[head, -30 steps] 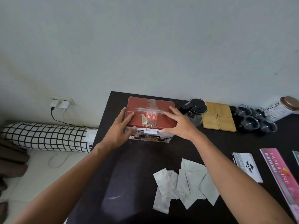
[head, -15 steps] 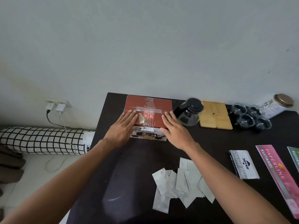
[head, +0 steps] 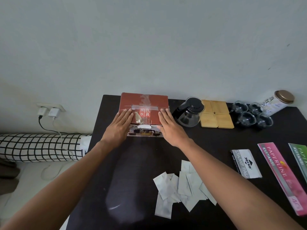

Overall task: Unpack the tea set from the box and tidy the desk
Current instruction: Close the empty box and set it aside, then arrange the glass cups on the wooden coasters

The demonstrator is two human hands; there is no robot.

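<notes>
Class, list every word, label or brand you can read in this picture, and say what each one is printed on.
"JOYKO" and "STAMP PAD": white stamp pad box.
"PAPERLINE" and "KUITANSI": pink booklet.
"KUITANSI", cut off at the frame edge: green booklet.
Four white Chinese characters, too small to read surely: red box.
Dark print, blurred: jar.

Both arms are stretched forward; the left hand point(head: 118, 128) and right hand point(head: 169, 127) are laid flat, palms down, fingers extended and close together, nothing being grasped
</notes>
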